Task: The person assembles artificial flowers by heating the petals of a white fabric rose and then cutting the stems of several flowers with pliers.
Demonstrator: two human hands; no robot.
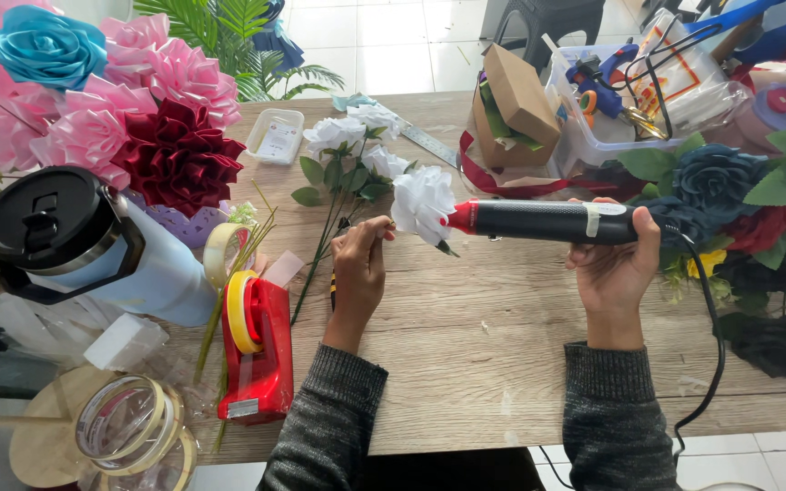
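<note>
Left hand (pixel 358 264) pinches white flower (pixel 422 202); right hand (pixel 616 264) grips heat gun (pixel 548 221); tape dispenser (pixel 255 350) beside, perhaps clear.

The scene is lit evenly by soft, bright daylight, and only faint, short shadows are cast on the wooden table (pixel 466 364) beneath the left hand (pixel 357 273) and the right hand (pixel 618 268). The white floor tiles (pixel 393 36) beyond the far edge of the table are rendered pale and slightly washed out, and small highlights are seen on the black lid (pixel 43 218) near the left edge and on the clear tape rolls (pixel 129 427) at the near left corner. Focus is held sharply across the middle, while a wide-angle bend is noticed toward the corners, where the table's far edge is curved and the satin flowers (pixel 93 82) are slightly stretched.
</note>
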